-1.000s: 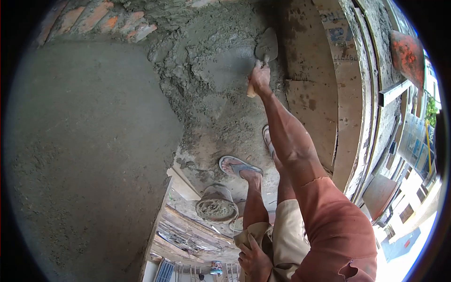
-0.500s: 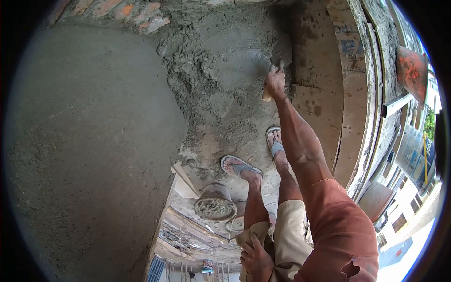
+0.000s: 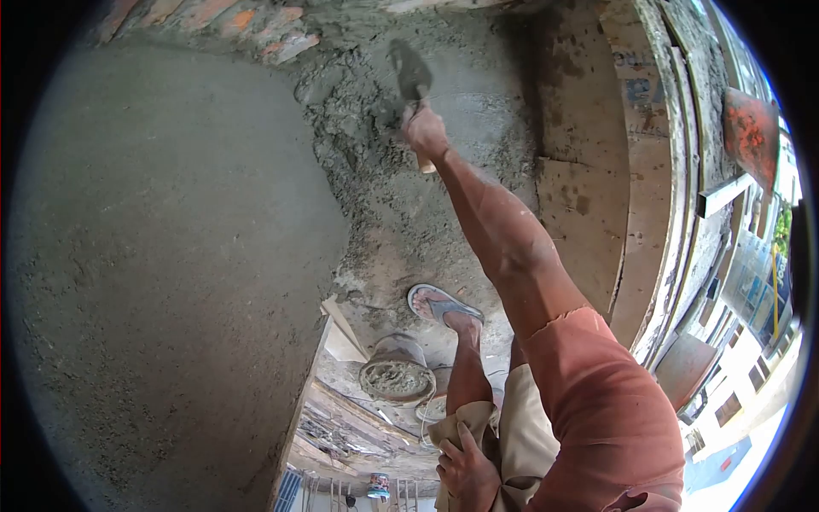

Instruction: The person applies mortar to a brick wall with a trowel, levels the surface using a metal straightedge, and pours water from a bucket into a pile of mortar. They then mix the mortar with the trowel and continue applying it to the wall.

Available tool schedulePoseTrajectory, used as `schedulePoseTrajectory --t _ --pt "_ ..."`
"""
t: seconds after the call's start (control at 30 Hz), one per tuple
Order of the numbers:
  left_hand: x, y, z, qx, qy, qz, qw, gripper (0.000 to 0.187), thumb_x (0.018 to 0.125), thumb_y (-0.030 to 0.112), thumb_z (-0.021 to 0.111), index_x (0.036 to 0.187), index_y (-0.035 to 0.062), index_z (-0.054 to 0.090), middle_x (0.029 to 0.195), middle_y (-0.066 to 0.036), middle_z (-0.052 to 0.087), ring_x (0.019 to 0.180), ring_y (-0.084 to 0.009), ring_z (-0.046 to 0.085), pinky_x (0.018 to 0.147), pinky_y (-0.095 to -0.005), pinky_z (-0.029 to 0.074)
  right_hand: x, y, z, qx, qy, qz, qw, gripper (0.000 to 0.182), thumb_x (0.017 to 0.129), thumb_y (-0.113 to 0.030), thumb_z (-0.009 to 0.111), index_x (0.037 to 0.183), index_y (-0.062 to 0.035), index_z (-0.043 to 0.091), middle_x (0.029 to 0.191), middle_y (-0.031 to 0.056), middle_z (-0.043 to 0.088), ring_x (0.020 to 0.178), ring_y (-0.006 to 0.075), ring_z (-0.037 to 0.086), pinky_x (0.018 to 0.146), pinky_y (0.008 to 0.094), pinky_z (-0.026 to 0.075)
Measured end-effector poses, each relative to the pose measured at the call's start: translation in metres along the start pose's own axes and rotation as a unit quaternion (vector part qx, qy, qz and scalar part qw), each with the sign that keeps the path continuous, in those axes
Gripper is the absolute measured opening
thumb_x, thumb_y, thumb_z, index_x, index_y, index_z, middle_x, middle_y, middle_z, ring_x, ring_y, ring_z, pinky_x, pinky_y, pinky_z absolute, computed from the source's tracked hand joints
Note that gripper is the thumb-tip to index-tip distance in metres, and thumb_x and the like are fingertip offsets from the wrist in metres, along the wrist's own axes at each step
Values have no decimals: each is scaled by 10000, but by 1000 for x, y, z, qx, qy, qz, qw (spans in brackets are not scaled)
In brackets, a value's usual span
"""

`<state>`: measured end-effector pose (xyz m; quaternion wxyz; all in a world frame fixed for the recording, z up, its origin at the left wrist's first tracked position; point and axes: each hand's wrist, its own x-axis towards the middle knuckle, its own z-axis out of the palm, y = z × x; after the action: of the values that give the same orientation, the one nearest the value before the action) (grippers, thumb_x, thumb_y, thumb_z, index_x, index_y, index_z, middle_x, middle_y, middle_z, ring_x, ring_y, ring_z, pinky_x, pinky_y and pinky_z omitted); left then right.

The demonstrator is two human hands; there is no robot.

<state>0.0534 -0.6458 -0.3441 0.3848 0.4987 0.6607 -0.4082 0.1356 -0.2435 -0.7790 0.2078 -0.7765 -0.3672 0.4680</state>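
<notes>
My right hand (image 3: 424, 130) is closed around a trowel (image 3: 410, 72), its pale handle end sticking out below my fist. The trowel blade lies over wet mortar (image 3: 469, 107) near the lumpy edge. Rough, loose mortar (image 3: 341, 119) spreads to the left of the blade. My left hand (image 3: 467, 465) rests on the knee of my beige shorts (image 3: 529, 418) with its fingers apart, holding no tool.
Smooth grey mortar (image 3: 179, 213) covers the large surface at left. A bucket of mortar (image 3: 397, 378) stands near my sandalled foot (image 3: 444, 305). Stained boards (image 3: 584, 196) line the right side. Exposed bricks (image 3: 243, 19) show at the top. A metal bar (image 3: 723, 194) juts out at right.
My right hand has swept the trowel leftward across the mortar, from beside the boards to the lumpy edge. My left hand stays on my knee. My right arm now covers one foot.
</notes>
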Motion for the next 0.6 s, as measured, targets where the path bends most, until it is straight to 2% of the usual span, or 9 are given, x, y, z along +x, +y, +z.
schedulePoseTrajectory --t 0.07,0.13,0.2,0.33,0.4,0.47,0.53,0.57,0.6 --pt "1 1 -4 -8 -10 -23 1000 553 845 144 549 1380 93 420 1173 -233 486 899 -383 599 777 -474 475 -48 -24 -58 -91 -211 -16 973 466 937 -329 478 1298 -34 460 1060 270 647 987 435 628 887 496 504" --pt "-2 6 -7 -10 8 -3 1000 540 849 141 546 1372 92 424 1163 -223 488 902 -378 600 780 -470 473 -75 2 -65 -222 -141 -43 964 438 943 -339 481 1290 -71 487 1115 249 641 1066 427 599 951 497 462" --pt "-2 2 -4 -12 28 -30 999 522 850 136 548 1357 97 434 1141 -197 488 905 -372 606 780 -466 475 -97 37 -71 -60 -60 -23 996 493 956 -413 458 1273 -38 498 1091 281 630 1065 449 582 911 513 468" --pt "-7 3 -7 35 40 -6 999 563 826 129 576 1363 87 413 1131 -206 484 888 -381 612 774 -474 480 -109 98 -80 33 -1 44 998 562 957 -447 462 1286 7 486 1099 292 621 1091 461 563 944 495 449" --pt "-12 6 -14 54 59 58 995 619 790 133 617 1363 71 390 1136 -220 478 868 -388 614 767 -480 484 -114 114 -97 -114 -60 16 991 605 940 -428 507 1311 47 455 1097 299 614 1083 464 565 956 478 439" --pt "-7 -8 9 63 68 67 993 648 770 156 639 1358 60 383 1129 -226 481 881 -401 615 782 -483 488 -145 114 -103 -85 96 -18 992 528 913 -417 558 1207 22 567 1087 290 620 1078 440 577 956 451 442" --pt "-3 -18 18 69 88 75 991 679 750 180 661 1352 48 376 1122 -233 483 893 -414 615 797 -486 491 -180 126 -116 -50 29 -67 996 395 903 -390 576 1026 -28 674 999 240 662 1004 404 621 912 459 469" --pt "-4 -19 13 55 58 81 994 689 739 206 672 1344 48 383 1133 -238 488 925 -423 613 818 -491 493 -229 80 -159 -70 -46 86 993 360 919 -400 561 888 -72 708 884 180 690 919 379 654 855 472 493" --pt "-6 -18 9 42 28 87 995 701 727 232 684 1337 48 390 1143 -244 492 957 -431 611 840 -497 495 -265 78 -180 -72 -72 69 992 379 895 -401 582 919 -45 708 916 234 683 952 413 645 871 493 492"
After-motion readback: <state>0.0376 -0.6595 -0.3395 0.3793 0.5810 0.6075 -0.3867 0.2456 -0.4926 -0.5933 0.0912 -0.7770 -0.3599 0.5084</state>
